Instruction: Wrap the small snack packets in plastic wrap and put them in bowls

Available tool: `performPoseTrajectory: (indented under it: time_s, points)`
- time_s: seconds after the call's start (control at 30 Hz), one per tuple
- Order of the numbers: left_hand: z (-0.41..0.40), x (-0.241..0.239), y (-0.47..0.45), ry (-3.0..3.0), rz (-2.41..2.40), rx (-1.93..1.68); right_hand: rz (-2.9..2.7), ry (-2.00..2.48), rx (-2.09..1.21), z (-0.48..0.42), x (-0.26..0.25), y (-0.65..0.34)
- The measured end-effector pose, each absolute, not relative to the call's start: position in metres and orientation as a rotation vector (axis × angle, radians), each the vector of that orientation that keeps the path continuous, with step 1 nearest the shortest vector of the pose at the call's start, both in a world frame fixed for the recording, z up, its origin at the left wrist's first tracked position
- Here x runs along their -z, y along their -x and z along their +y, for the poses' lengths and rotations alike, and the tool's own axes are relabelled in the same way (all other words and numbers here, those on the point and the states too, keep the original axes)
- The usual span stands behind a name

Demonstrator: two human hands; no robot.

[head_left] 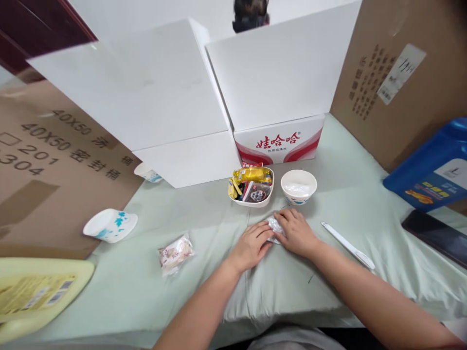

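Both hands rest together on the pale green cloth [204, 282] in the middle of the view. My left hand [251, 245] and my right hand [297, 232] pinch a small clear crinkled plastic packet [274, 226] between them, fingers curled onto it. Just beyond them stand a white dish [268, 198] filled with wrapped sweets and a white bowl [298, 186] with a blue pattern. A wrapped snack packet [175, 253] lies to the left of my left hand.
A white pen-like tool [347, 244] lies right of my right hand. Another patterned bowl [109, 225] lies tipped at the left. White cartons [280, 141] and brown cardboard [397, 82] wall in the back. A blue box [434, 170] and a dark phone [436, 236] sit at the right.
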State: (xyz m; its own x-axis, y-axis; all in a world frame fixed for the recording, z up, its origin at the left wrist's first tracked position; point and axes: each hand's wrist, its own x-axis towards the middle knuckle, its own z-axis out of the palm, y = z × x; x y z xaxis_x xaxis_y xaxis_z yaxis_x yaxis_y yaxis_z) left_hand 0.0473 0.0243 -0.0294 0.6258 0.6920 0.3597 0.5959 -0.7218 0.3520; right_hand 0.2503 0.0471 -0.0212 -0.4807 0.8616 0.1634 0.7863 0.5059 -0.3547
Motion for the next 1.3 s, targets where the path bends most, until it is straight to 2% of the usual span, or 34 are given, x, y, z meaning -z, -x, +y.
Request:
performPoseTrajectory:
  time_s: [0.2, 0.4, 0.5, 0.6, 0.7, 0.83, 0.93, 1.03, 1.1, 1.2, 1.3]
  points:
    - [0.019, 0.006, -0.049, -2.701, 1.158, -0.663, -2.204, 1.416, -0.491, 0.055, 0.025, -0.261]
    - [0.057, -0.077, -0.084, -2.707, 1.362, -1.238, -2.224, 1.46, -0.488, 0.053, 0.023, -0.258]
    - [0.1, -0.091, -0.124, -2.856, 1.353, -1.067, -2.229, 1.418, -0.492, 0.055, 0.024, -0.259]
    - [0.14, -0.077, -0.164, -2.906, 1.353, -0.297, -2.237, 1.372, -0.487, 0.058, 0.026, -0.262]
    - [0.163, -0.059, -0.187, -2.877, 1.265, -0.068, -2.23, 1.363, -0.486, 0.061, 0.027, -0.264]
    - [0.155, -0.055, -0.188, -2.844, 1.358, -0.154, -2.23, 1.325, -0.463, 0.064, 0.034, -0.265]
    - [0.122, -0.06, -0.174, -2.814, 1.42, -0.357, -2.222, 1.302, -0.394, 0.068, 0.043, -0.265]
    - [0.076, -0.054, -0.15, -2.773, 1.216, -0.687, -2.242, 1.261, -0.381, 0.071, 0.05, -0.266]
    - [0.046, -0.042, -0.123, -2.723, 1.157, -0.784, -2.266, 1.238, -0.413, 0.072, 0.05, -0.268]
    - [0.007, -0.019, -0.063, -2.589, 1.413, -0.861, -2.271, 1.276, -0.432, 0.071, 0.046, -0.27]
    - [-0.02, -0.003, 0.016, -2.394, 1.988, -0.84, -2.273, 1.322, -0.427, 0.07, 0.044, -0.27]
